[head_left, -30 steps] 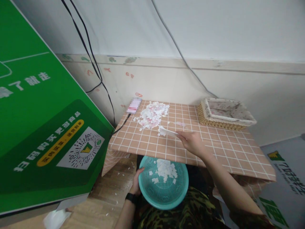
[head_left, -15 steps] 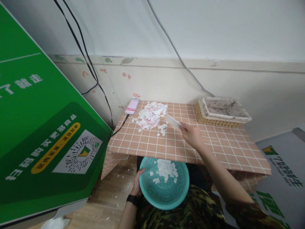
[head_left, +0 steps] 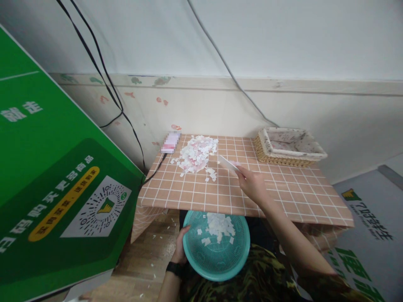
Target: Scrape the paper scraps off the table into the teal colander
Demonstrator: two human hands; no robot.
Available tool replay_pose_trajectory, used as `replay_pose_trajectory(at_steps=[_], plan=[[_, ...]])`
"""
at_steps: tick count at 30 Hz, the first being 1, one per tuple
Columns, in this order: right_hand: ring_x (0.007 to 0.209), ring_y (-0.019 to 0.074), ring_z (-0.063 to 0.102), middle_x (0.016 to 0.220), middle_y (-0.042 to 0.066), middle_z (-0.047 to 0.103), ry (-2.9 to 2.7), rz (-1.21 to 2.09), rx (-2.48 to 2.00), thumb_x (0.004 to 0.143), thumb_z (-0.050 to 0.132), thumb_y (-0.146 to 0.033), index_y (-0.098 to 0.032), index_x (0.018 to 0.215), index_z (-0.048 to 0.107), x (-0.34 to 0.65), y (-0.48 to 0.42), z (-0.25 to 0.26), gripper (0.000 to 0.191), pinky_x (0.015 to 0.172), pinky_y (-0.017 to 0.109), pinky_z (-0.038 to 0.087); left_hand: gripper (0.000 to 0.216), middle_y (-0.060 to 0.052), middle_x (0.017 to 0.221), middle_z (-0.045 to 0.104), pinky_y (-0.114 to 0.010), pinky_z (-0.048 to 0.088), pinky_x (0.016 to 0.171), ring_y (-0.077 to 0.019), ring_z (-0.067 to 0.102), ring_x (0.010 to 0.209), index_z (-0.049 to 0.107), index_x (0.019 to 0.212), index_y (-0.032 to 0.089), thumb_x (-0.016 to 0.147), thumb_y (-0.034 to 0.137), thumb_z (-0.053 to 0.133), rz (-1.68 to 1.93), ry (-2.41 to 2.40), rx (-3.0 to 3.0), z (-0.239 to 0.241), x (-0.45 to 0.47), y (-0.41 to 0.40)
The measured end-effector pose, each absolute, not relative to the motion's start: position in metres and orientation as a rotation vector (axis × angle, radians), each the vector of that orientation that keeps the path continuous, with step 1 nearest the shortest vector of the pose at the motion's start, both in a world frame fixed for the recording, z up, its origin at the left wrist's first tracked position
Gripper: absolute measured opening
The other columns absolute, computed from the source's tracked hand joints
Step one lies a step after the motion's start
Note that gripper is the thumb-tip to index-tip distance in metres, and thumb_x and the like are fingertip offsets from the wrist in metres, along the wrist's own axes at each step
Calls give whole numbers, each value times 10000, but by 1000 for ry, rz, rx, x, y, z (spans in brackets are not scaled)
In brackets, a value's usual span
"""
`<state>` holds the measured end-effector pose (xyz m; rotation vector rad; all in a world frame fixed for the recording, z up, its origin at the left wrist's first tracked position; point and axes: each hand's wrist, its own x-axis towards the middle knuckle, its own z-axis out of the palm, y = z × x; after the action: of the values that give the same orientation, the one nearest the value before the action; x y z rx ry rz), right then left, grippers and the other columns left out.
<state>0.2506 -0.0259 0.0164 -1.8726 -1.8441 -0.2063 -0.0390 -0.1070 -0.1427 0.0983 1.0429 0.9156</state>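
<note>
My left hand point(head_left: 181, 243) grips the left rim of a teal plastic colander point(head_left: 217, 268) below the table's front edge. Small white paper scraps point(head_left: 219, 226) lie inside it. Over the middle of the table, my right hand point(head_left: 251, 181) pinches one end of a flat white strip point(head_left: 228, 162), its far end pointing left. Whether it is card or plastic I cannot tell. Just left of the strip's tip is a heap of white and pinkish paper scraps point(head_left: 198, 153), with a few loose scraps point(head_left: 211, 174) in front.
A checked brown cloth covers the table point(head_left: 283, 197). At its back right stands a cloth-lined wicker basket point(head_left: 286, 157); a phone point(head_left: 171, 142) with a cable lies at the back left. A green sign board point(head_left: 63, 167) leans in on the left. Scraps dot the wooden floor point(head_left: 147, 260).
The white strip has turned a little, and a pinkish patch now shows behind it. My left hand still holds the colander. The whole view has shifted slightly.
</note>
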Motion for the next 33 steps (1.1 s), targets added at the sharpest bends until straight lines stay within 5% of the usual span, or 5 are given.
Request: replay_pose_trajectory(at_steps=[15,33], plan=[[494,160,573,644,70,674,-1829,-259,-1949,871,378,-249,-167,1111,609,238,-19,20,343,472,237,319,256,-80,657,714,-374,496,688,-241,653,630,689,750,105,639,335,685,870,1034,97,-150,-40,-109],[650,156,648,878,59,714,-2001,226,-1528,886,437,-279,-212,1052,660,242,-35,24,287,593,249,459,232,-90,651,718,-394,500,718,-277,664,717,691,728,108,614,311,690,885,1058,82,-139,-37,-107]])
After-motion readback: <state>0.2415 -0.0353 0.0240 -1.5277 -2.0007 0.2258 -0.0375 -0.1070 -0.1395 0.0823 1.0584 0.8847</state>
